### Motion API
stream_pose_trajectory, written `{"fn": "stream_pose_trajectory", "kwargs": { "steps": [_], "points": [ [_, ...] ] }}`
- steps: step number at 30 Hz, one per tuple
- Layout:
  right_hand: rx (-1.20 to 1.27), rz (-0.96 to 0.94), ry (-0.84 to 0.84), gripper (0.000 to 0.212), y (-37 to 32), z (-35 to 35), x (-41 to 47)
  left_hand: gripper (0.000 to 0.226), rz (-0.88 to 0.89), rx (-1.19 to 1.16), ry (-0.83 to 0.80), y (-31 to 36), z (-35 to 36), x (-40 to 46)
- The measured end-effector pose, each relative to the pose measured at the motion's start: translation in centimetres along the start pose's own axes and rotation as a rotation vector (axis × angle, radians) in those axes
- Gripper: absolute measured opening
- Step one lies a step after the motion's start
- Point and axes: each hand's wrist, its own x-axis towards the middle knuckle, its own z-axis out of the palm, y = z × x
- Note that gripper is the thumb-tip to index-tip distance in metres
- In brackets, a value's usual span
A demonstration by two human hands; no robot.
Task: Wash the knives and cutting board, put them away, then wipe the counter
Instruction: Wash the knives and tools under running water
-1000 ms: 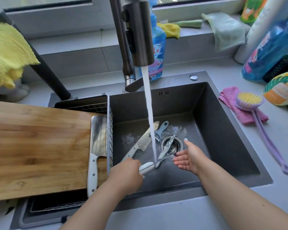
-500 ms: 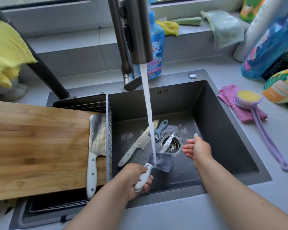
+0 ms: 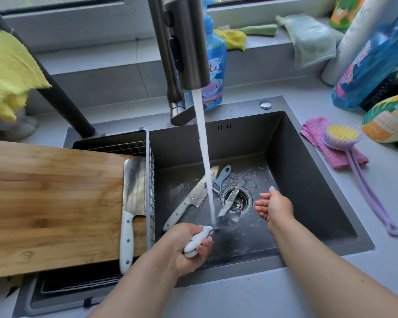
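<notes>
Wooden cutting board (image 3: pixel 55 203) fills the left-centre of the frame over the drain rack w/ a white-handled cleaver (image 3: pixel 133 203) on its right edge, next to the dark sink (image 3: pixel 308 191) at centre. Left hand (image 3: pixel 189 249), bottom centre, grips a white knife handle, held knife (image 3: pixel 225 222) blade under the tap stream; right hand (image 3: pixel 276 207) hangs open right of the drain, holding nothing. On the sink floor: chef knife (image 3: pixel 191 198), blue peeler (image 3: pixel 222 177), small knife (image 3: pixel 230 200) across the drain

Loads of stuff around the sink (image 3: pixel 308 180) — blue soap bottle (image 3: pixel 214 65) right behind it, pink cloth (image 3: pixel 317 136) with a purple brush (image 3: pixel 341 136) on top just off its right edge, yellow towel (image 3: pixel 7 72) hanging way off left.
</notes>
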Motion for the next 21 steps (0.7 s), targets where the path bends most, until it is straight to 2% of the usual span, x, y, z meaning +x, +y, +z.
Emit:
{"fn": "stream_pose_trajectory", "kwargs": {
  "steps": [3,5,10,15,18,21],
  "points": [
    [-0.01,0.014,-0.001,0.038,0.1,-0.1,0.2,0.021,0.106,0.134,0.092,0.1,0.0,-0.4],
    [-0.009,0.018,-0.006,0.038,0.2,-0.1,0.3,0.018,0.201,0.318,0.183,0.2,0.4,-0.8],
    [-0.039,0.055,-0.062,0.038,0.1,0.2,0.1,0.011,0.467,0.933,0.415,0.5,0.8,-1.5],
    [-0.301,0.144,-0.297,0.044,0.7,0.7,-1.0,0.022,0.732,1.579,0.579,0.0,-0.1,-1.9],
    [-0.317,0.216,-0.421,0.051,1.0,0.9,-1.4,0.034,0.863,1.761,0.624,-1.0,-0.7,-1.7],
    [-0.256,0.274,-0.493,0.063,1.0,1.1,-1.1,0.043,0.92,1.862,0.606,-1.8,-1.4,-1.2]
  ]
}}
